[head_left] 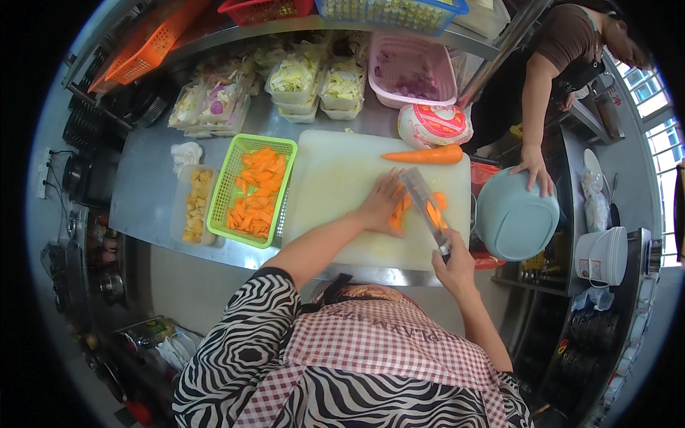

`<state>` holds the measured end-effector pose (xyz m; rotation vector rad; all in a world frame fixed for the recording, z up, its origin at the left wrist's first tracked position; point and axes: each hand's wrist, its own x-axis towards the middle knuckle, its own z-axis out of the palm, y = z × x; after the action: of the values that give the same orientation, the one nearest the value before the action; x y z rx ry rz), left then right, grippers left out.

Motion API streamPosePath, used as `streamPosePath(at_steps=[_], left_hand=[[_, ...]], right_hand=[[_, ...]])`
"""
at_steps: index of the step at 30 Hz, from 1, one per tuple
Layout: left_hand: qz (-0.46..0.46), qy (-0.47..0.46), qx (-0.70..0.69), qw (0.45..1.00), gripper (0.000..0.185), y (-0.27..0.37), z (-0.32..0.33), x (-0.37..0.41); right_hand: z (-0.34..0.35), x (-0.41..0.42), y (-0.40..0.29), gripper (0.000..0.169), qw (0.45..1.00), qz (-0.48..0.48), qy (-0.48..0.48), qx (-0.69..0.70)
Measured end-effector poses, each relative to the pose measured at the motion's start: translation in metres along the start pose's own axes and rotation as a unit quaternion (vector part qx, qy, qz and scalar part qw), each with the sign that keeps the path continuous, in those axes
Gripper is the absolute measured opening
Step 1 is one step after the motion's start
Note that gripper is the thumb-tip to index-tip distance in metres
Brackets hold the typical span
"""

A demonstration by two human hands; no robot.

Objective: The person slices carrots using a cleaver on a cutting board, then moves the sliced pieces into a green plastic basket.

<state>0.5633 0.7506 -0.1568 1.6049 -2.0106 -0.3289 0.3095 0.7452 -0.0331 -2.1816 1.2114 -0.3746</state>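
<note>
On the white cutting board [332,176] my right hand [455,262] grips the handle of a cleaver [423,200], its blade slanting up to the left. Beside the blade, my left hand [381,206] lies over cut carrot pieces [397,216], fingers pointing away from me. More carrot pieces [439,202] show on the right side of the blade. A whole peeled carrot [428,155] lies along the board's far right edge. Left of the board stands a green plastic basket [214,214] holding two heaps of sliced carrot [259,171].
A wrapped round item [434,125] touches the board's far right corner. Tubs of chopped cabbage [293,80] and a pink basket [377,80] stand behind. A tub of yellowish chunks [198,206] sits left. A co-worker's hand [535,168] rests on a pale-blue basin [516,219] at right.
</note>
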Motion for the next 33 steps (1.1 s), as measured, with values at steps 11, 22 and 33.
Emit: streamPosePath(at_steps=[11, 22, 33], left_hand=[[0.041, 0.090, -0.097, 0.990, 0.035, -0.009, 0.017, -0.020], [-0.059, 0.168, -0.175, 0.968, 0.023, -0.008, 0.003, -0.026], [-0.169, 0.352, 0.006, 0.921, 0.029, -0.087, -0.174, -0.128]], right_hand=[[-0.042, -0.080, 0.052, 0.046, 0.975, -0.064, -0.136, -0.162], [0.041, 0.006, 0.005, 0.045, 0.974, -0.164, -0.109, -0.115], [0.099, 0.111, -0.173, 0.040, 0.900, -0.375, -0.161, -0.156]])
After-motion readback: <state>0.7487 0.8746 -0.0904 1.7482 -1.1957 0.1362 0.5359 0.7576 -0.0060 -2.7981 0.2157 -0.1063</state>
